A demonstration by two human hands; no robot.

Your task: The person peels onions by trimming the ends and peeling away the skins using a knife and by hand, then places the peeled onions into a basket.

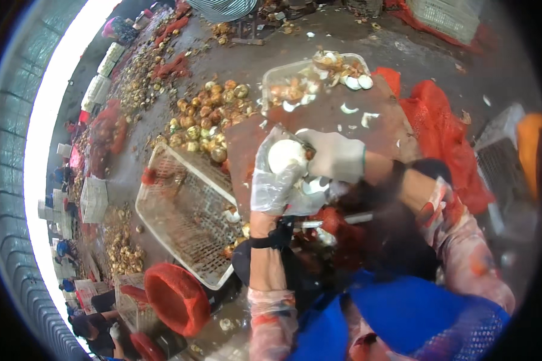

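Observation:
My left hand (274,189), in a clear plastic glove, is closed round a peeled white onion (285,156) above a brown board (376,129). My right hand (337,157), in a pale work glove, meets the onion's right side with its fingers curled. A small dark bit shows at its fingertips; whether that is a blade or onion skin I cannot tell. White peel pieces (368,119) lie scattered on the board. At its far edge a pale basket (266,90) holds onion skins and several white pieces.
Unpeeled onions (205,114) are heaped on the floor beyond the board's left side. A large white crate (156,207) stands tilted at left, near a red mesh-covered tub (177,299). Red netting (433,120) lies at right, beside a grey crate (500,153). Other people work far left.

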